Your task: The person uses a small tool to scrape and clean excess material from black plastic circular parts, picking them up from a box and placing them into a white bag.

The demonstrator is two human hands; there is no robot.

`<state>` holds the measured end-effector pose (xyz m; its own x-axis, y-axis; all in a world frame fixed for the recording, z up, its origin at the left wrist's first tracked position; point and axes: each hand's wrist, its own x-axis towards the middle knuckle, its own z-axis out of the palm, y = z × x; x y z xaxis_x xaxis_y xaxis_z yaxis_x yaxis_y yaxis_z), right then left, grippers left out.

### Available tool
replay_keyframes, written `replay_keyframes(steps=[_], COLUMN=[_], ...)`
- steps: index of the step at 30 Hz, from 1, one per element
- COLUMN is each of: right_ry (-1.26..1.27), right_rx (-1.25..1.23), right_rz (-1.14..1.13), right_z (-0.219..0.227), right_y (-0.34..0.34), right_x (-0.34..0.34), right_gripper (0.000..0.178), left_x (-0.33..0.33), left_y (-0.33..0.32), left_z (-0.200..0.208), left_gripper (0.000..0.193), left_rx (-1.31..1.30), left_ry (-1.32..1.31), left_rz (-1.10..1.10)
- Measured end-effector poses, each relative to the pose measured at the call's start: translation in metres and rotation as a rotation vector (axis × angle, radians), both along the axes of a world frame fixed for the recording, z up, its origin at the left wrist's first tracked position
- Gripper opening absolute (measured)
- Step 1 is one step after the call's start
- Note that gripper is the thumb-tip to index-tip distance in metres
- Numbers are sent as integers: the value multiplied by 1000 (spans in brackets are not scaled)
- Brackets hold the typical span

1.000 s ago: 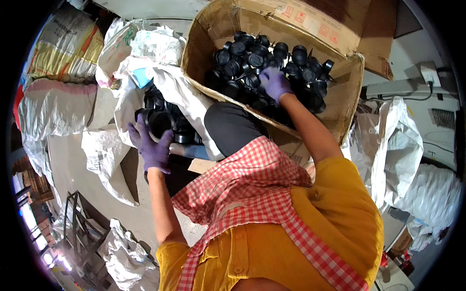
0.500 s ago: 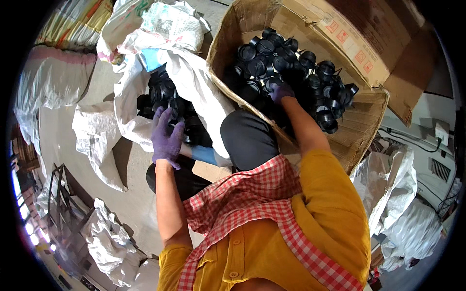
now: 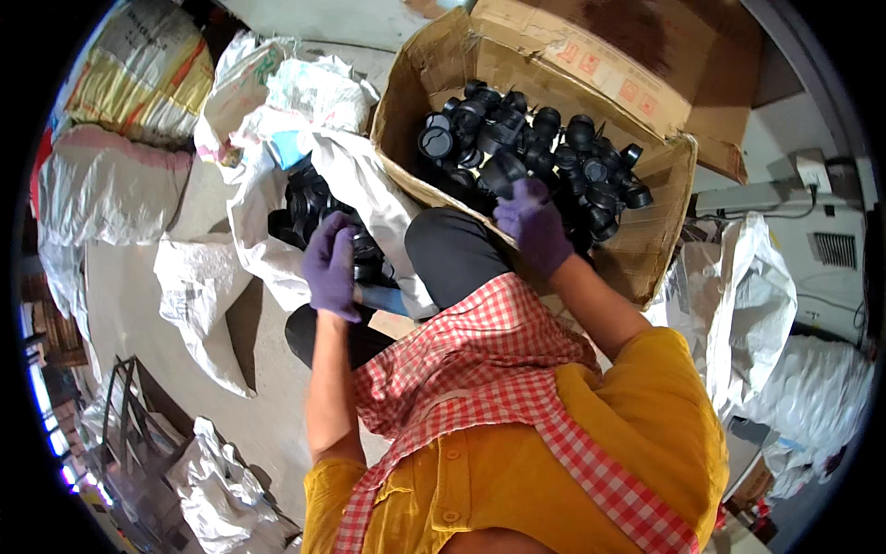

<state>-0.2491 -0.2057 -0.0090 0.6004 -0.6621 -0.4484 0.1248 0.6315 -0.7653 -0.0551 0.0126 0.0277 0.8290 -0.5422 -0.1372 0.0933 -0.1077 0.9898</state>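
My right hand (image 3: 533,224), in a purple glove, grips a round black plastic cap (image 3: 503,174) just over the near edge of a cardboard box (image 3: 678,198). Heaped inside that box are many similar black caps (image 3: 580,138), some with thin tabs sticking out. On the left, my left hand (image 3: 330,266), gloved the same, is held at the mouth of a white woven sack (image 3: 369,180). Its fingers are drawn together, and what they hold, if anything, is hidden. More black caps (image 3: 309,198) lie within the sack beside it.
Filled woven sacks (image 3: 115,185) stand at the far left. A loose white sack (image 3: 198,286) lies on the floor, with a dark metal frame (image 3: 120,406) nearer me. White bags (image 3: 738,305) and a pale machine cabinet (image 3: 831,222) stand to the right of the box.
My right hand has come up and back from the heap with a cap in it. The left hand's spread fingers have drawn together. The whole view has shifted slightly.
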Motion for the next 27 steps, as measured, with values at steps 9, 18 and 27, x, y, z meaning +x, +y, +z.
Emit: replay_keyframes(steps=[9,18,27], right_ry=[65,-98,-209], right_rx=[-886,-1748,-104], right_rz=[743,903,1842], right_z=[108,103,124], right_y=[61,50,65], right_x=[-50,-54,-62], right_gripper=[22,26,25], left_x=[-104,-118,-119], left_y=[-14,21,35], left_z=[52,83,149], left_gripper=[54,50,45], left_rx=[-202,174,48], left_ry=[348,268,-1091], left_rz=[-132,-689,-1245])
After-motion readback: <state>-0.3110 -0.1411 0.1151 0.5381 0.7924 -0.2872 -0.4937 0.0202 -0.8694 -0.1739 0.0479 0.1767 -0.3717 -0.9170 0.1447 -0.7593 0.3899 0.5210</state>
